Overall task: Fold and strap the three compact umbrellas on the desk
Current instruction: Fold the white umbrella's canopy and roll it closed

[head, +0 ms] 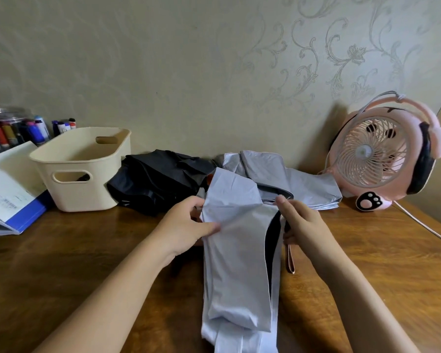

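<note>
A pale grey-blue compact umbrella [237, 263] lies lengthwise on the wooden desk [87, 250], its loose cloth panels running toward me and a dark lining showing along its right side. My left hand [189, 222] pinches the cloth on its left edge. My right hand [298, 220] grips the right edge near the dark lining, and a pink wrist strap [290, 261] hangs below that hand. Behind it lie a black umbrella [158, 179], unfolded and rumpled, and a second grey umbrella [290, 174], also loose.
A cream plastic basket [87, 169] stands at the back left, beside an open blue-edged folder [13, 189] and a jar of markers [15, 131]. A pink desk fan [382, 154] stands at the back right with its white cable [423, 225] trailing along the desk.
</note>
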